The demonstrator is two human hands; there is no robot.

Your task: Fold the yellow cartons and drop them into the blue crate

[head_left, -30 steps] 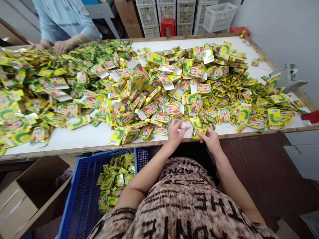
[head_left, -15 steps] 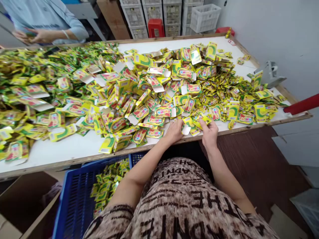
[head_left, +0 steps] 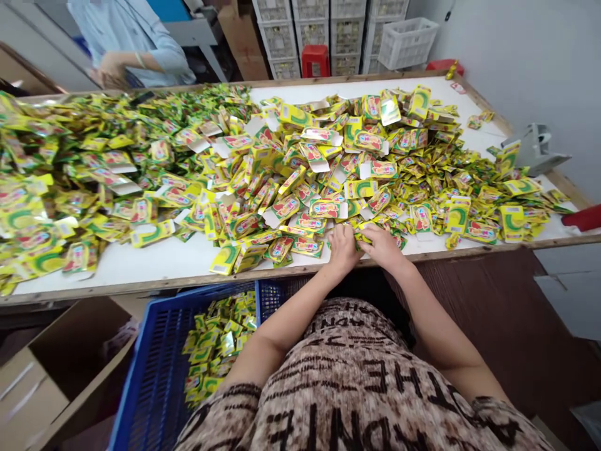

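At the table's near edge my two hands meet over a small yellow-and-green candy box [head_left: 360,237]. My left hand [head_left: 344,248] is closed around its left side, with curled fingers covering most of it. From the right, the fingers of my right hand [head_left: 381,246] press onto the same box. Whether its end flap is open is hidden. Just beyond my hands lies a heap of similar flat boxes [head_left: 328,208], several with white flaps standing open. Small yellow wrapped packets [head_left: 413,172] are piled to the right of them.
A white table [head_left: 141,266] with a raised wooden rim carries the heaps. Below it stand a blue crate [head_left: 154,363] of filled boxes and a cardboard box [head_left: 70,351]. A tape dispenser [head_left: 538,147] sits at the right; across the table is a person in light blue [head_left: 136,44].
My right hand has moved left to meet my left hand, and the box is now mostly covered by fingers. The view has shifted slightly left.
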